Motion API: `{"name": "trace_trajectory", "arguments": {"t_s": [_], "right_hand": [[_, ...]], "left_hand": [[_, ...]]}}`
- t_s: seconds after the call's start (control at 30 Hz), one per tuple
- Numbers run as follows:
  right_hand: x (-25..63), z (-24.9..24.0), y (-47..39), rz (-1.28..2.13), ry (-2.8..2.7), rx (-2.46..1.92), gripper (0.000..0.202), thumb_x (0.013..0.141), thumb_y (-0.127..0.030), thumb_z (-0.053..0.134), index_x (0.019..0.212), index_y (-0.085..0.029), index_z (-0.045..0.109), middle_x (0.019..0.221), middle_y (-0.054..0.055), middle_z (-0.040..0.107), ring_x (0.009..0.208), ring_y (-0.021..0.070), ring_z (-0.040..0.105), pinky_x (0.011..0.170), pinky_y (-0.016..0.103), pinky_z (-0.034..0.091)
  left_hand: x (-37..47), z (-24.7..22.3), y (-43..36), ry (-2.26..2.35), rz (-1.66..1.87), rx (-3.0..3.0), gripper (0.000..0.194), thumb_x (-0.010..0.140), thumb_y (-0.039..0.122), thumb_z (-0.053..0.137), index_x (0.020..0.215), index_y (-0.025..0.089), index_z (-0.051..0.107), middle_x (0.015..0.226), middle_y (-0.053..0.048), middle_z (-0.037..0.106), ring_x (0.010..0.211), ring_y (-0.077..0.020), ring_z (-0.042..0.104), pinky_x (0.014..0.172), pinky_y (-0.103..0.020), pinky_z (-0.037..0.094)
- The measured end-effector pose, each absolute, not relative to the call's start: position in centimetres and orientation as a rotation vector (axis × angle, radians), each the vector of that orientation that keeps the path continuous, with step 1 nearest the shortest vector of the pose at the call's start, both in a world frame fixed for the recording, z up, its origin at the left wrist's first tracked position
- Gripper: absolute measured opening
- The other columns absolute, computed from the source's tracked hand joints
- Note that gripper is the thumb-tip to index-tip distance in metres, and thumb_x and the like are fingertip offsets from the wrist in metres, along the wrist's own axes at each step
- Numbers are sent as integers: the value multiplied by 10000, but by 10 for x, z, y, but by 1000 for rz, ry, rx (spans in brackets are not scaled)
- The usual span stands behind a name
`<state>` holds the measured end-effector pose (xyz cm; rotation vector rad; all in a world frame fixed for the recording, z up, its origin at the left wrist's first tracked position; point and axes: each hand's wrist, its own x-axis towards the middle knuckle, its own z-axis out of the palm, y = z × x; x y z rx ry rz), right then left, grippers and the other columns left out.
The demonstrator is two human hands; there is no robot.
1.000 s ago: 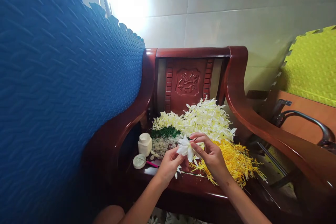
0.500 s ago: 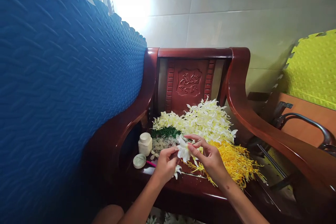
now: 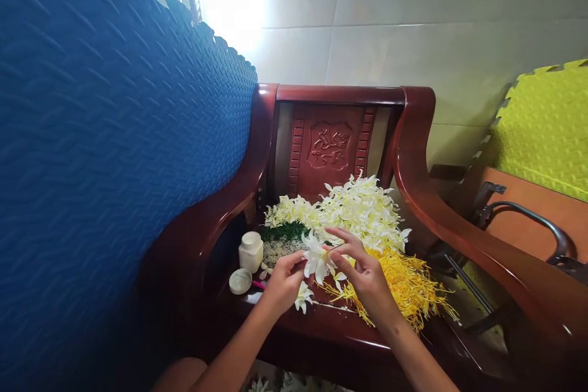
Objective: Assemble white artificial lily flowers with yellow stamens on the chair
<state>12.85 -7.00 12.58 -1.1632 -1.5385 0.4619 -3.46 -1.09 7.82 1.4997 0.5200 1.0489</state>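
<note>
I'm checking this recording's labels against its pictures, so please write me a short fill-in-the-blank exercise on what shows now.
The flower between the left hand and the right hand is ____ in colour.
The heap of thin strands beside the right hand is ____ in colour.
Next to the open jar lies its round ____.
The mat to the left of the wooden chair is ____ in colour.

Missing words: white; yellow; lid; blue.

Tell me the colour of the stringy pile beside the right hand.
Yellow pile, seen best in the head view.
</note>
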Motion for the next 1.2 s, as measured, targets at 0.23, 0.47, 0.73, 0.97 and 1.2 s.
{"name": "trace_trajectory", "arguments": {"t_s": [0.23,0.47,0.73,0.97,1.2], "right_hand": [[104,121,-87,41,-1585,-1064,298,823,-349,687,1100,-292,596,1144,37,630,1183,252,505,1044,445,355],[93,118,-93,-8,-1600,-1051,286,880,-191,599,1147,-293,584,1153,32,628,1176,226,508,1039,427,373],[98,124,-97,395,-1226,-1085,330,896,-452,542,1175,-295,620,1265,55,598,1165,250,546,984,390,447],[111,131,-93,1122,-982,-1028,371,776,-468,703,1039,-213,641,977,73,677,810,212,650,661,320,557],[104,120,-92,952,-1047,-1113,364,700,-473,766,920,-198,672,837,54,703,780,198,659,678,288,547]], "left_hand": [[-33,79,-12,476,1107,1508,154,719,147,566,749,107,711,730,-38,644,710,-150,499,655,-225,387],[-32,84,-16,401,1050,1370,158,751,255,656,784,116,725,754,-46,667,762,-183,566,755,-274,433],[-38,83,-19,431,951,1316,279,726,359,707,859,115,723,732,-53,657,725,-172,557,629,-240,417],[-42,73,-16,465,904,1174,343,722,349,729,982,129,693,810,-65,671,707,-170,569,676,-276,444],[-29,83,-25,330,927,858,287,786,408,664,931,162,642,769,-36,633,666,-145,564,633,-245,453]]}}
